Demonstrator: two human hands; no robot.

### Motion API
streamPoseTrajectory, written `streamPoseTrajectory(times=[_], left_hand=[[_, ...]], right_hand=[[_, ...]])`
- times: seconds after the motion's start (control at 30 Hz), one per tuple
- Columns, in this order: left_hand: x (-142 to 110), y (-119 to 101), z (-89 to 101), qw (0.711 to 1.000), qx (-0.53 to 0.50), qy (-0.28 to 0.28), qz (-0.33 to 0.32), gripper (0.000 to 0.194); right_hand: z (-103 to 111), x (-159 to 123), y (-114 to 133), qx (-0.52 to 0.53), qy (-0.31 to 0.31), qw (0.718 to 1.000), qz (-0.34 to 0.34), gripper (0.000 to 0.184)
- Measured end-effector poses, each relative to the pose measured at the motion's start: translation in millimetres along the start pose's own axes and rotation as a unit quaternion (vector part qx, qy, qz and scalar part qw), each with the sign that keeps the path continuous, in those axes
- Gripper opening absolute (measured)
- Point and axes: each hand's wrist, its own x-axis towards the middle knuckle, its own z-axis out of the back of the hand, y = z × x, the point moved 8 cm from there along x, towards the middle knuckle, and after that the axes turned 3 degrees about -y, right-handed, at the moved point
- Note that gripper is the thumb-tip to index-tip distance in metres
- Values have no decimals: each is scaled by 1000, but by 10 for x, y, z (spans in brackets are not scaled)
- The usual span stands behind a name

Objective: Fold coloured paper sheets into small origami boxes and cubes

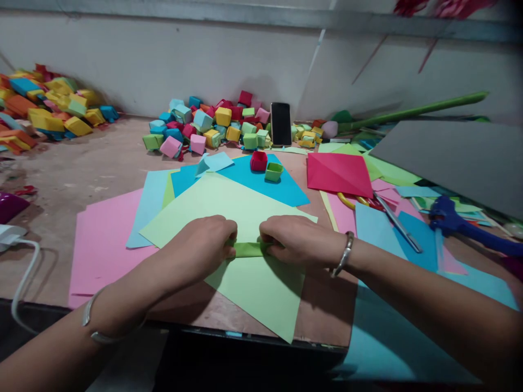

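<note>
Green paper strip [250,249] is pinched at both ends by left hand [204,245] and right hand [296,239]; uneven pressure could skew the crease.

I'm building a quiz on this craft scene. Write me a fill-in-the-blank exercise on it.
1. Both hands, the left hand and the right hand, press a folded strip coloured ____.
2. The phone stands ____ against the wall.
3. The red paper box rests on a ____ sheet.

Missing words: green; upright; blue
</note>
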Motion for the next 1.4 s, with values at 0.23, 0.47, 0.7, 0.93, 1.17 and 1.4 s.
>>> streamPoseTrajectory(times=[0.23,0.47,0.7,0.93,1.17,1.4], left_hand=[[-58,-124,22,998,-10,-25,-54,1],[-284,-197,-96,995,-83,-46,-38,28],[-480,-356,-54,972,-68,-196,-115,22],[-701,-574,-48,914,80,-309,-250,25],[-682,-633,-271,948,158,-140,-238,20],[-692,-580,-280,975,146,-109,-128,18]], right_hand=[[21,-145,141,-32,-62,997,31,12],[-29,-352,219,33,-115,993,16,24],[24,-547,245,42,-260,963,51,22],[26,-835,497,-177,-402,879,185,24],[-121,-833,485,-168,-322,912,188,23],[-180,-842,501,-186,-296,925,150,23]])
